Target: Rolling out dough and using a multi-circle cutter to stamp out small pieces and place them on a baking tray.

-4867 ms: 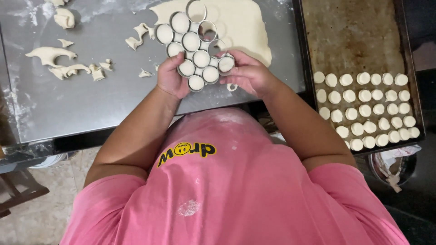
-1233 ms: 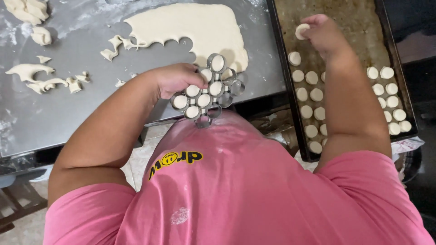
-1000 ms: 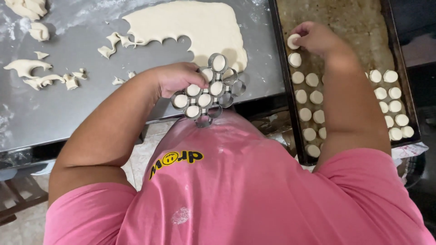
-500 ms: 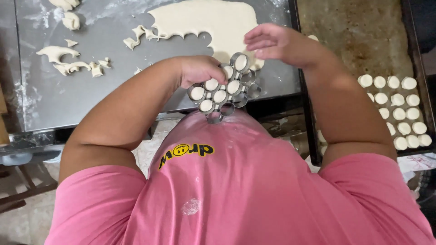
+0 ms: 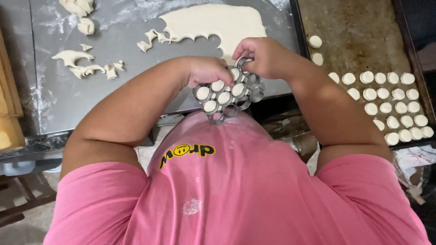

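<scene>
My left hand (image 5: 206, 70) grips a metal cutter (image 5: 227, 95) made of several joined rings, held above the near edge of the steel table (image 5: 63, 104). Several rings hold small dough discs; others are empty. My right hand (image 5: 263, 56) rests on the cutter's upper right rings, fingers pinching at one ring. Beyond the hands lies the rolled dough sheet (image 5: 218, 22) with scalloped cut edges.
A dark baking tray (image 5: 363, 27) at the right carries rows of small dough discs (image 5: 390, 100). Dough scraps (image 5: 86, 68) and lumps (image 5: 79, 9) lie on the table's left. A wooden edge (image 5: 9, 95) stands at the far left.
My right hand left the tray, where it had set down a disc, and came back left onto the cutter. My left hand kept holding the cutter.
</scene>
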